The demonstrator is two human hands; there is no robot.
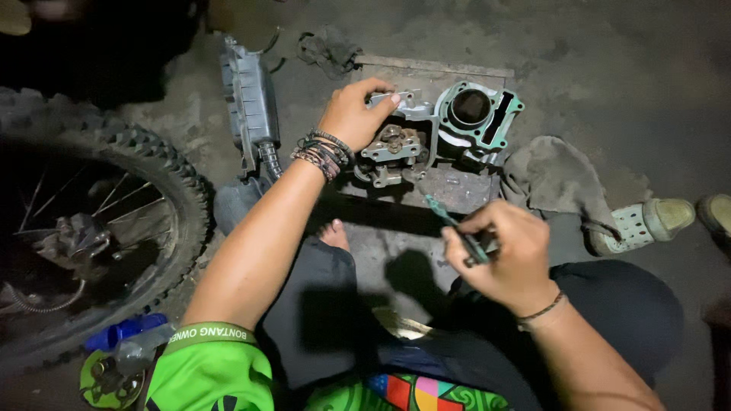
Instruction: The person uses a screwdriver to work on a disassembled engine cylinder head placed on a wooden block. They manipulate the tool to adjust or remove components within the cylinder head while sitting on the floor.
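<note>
My left hand (355,113), with several bracelets at the wrist, rests on top of a metal engine cylinder head (396,148) and grips its upper edge. Right beside the head lies a cylinder block (480,114) with a green gasket around its round bore. Both parts sit on a flat metal plate (457,190) on the ground. My right hand (506,247) hovers lower, above my knee, closed around a thin green-tipped tool (449,221) that points up and left toward the parts.
A knobby motorcycle wheel (91,221) with spokes fills the left side. A grey plastic housing (247,103) lies behind my left arm. A grey rag (552,179) and white clogs (647,221) lie at the right. A blue bottle (126,331) sits at lower left.
</note>
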